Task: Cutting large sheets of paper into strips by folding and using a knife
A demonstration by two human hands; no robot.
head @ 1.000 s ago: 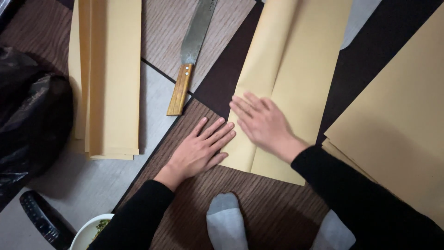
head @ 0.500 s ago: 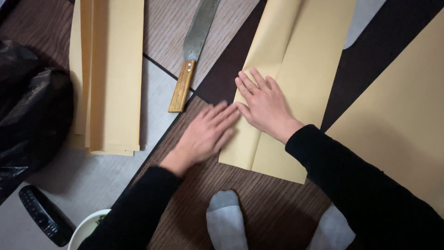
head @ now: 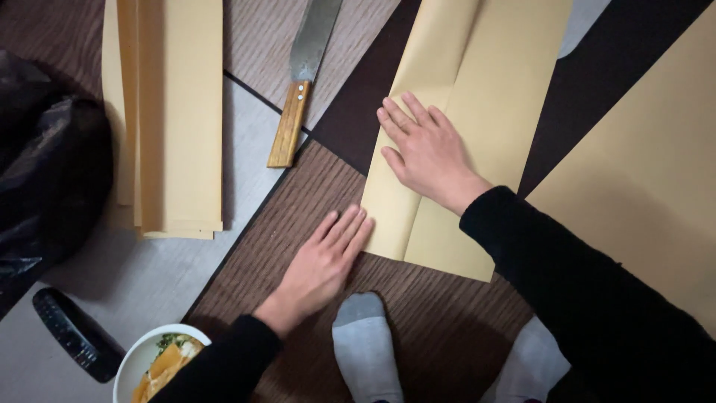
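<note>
Your right hand (head: 426,153) lies flat, fingers spread, pressing on the folded tan paper sheet (head: 477,112) spread over the dark wood-grain floor (head: 298,201). Your left hand (head: 324,263) rests open on the floor, fingertips touching the sheet's near-left edge and gripping nothing; a wooden-handled knife (head: 302,82) lies just beyond.

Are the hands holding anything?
Nothing is gripped. The right hand presses flat on the folded tan paper; the left hand lies flat touching its lower left edge.
</note>
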